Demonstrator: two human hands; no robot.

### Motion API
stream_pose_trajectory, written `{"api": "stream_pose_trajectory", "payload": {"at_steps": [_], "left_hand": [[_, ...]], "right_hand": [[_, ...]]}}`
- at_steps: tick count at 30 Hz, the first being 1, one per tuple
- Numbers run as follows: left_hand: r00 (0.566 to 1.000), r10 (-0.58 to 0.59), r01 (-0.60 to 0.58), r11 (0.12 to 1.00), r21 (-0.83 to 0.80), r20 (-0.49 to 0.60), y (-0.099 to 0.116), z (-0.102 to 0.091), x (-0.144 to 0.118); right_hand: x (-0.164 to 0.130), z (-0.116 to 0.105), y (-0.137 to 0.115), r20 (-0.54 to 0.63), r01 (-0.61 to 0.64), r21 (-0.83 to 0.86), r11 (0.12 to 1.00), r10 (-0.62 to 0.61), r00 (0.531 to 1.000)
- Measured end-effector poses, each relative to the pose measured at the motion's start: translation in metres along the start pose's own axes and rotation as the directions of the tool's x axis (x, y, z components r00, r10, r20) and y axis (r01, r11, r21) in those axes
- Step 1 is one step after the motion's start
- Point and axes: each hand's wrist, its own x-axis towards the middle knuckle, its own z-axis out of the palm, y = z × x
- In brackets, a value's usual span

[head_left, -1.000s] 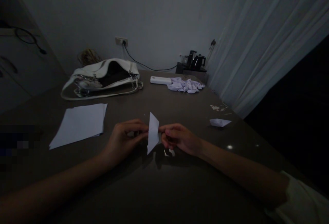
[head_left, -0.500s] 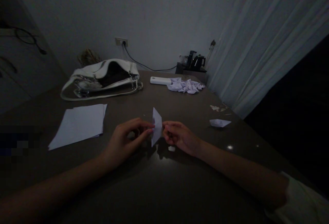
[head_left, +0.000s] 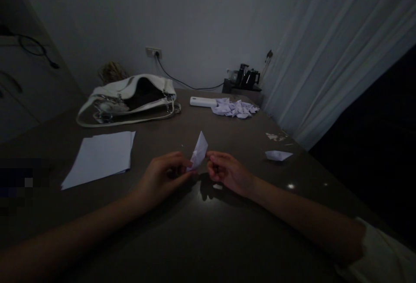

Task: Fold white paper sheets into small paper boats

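A folded white paper boat (head_left: 199,149) tilts upright above the table, one pointed end up. My left hand (head_left: 169,171) pinches its lower end between thumb and fingers. Close to the boat's right edge is my right hand (head_left: 229,172), its fingers curled in and nothing visible in them; whether a fingertip touches the paper I cannot tell. A small white scrap (head_left: 217,186) lies under the right hand. Another paper boat (head_left: 278,155) rests on the table farther right.
A stack of white sheets (head_left: 100,157) lies at left, with a white handbag (head_left: 130,86) behind it. Several folded papers (head_left: 235,108) are heaped at the back beside a white bar-shaped object (head_left: 202,102). Torn paper bits (head_left: 275,137) lie near the right edge, by a curtain (head_left: 302,70).
The paper boat has turned in my left hand: it stood nearly vertical, and its upper end now leans right. My left fingers have shifted to its lower end. My right hand has hardly moved.
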Motion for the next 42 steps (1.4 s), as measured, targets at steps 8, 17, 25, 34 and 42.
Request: {"api": "stream_pose_trajectory", "payload": {"at_steps": [8, 17, 25, 34, 42], "left_hand": [[0.999, 0.051, -0.052, 0.998, -0.019, -0.019, 0.005, -0.003, -0.0001], [0.989, 0.076, -0.074, 0.997, 0.021, -0.13, 0.0057, -0.0023, -0.0003], [0.981, 0.117, -0.115, 0.993, 0.021, -0.153, 0.0053, -0.0033, 0.0], [0.983, 0.117, -0.115, 0.993, 0.025, -0.142, 0.0064, -0.0039, -0.0013], [0.976, 0.102, -0.093, 0.994, 0.058, -0.19, 0.0072, -0.0038, -0.0017]], "right_hand": [[0.0017, -0.0031, 0.0006, 0.034, 0.011, -0.014, 1.0, -0.01, 0.999], [0.0015, -0.0051, 0.0028, 0.128, 0.035, -0.062, 0.997, -0.027, 0.991], [-0.001, -0.0014, -0.0007, 0.123, 0.003, -0.079, 0.997, 0.007, 0.992], [0.0, -0.003, 0.0009, 0.129, 0.003, -0.085, 0.996, 0.008, 0.992], [0.0011, -0.0044, 0.0024, 0.113, -0.007, -0.06, 0.998, 0.014, 0.993]]}}
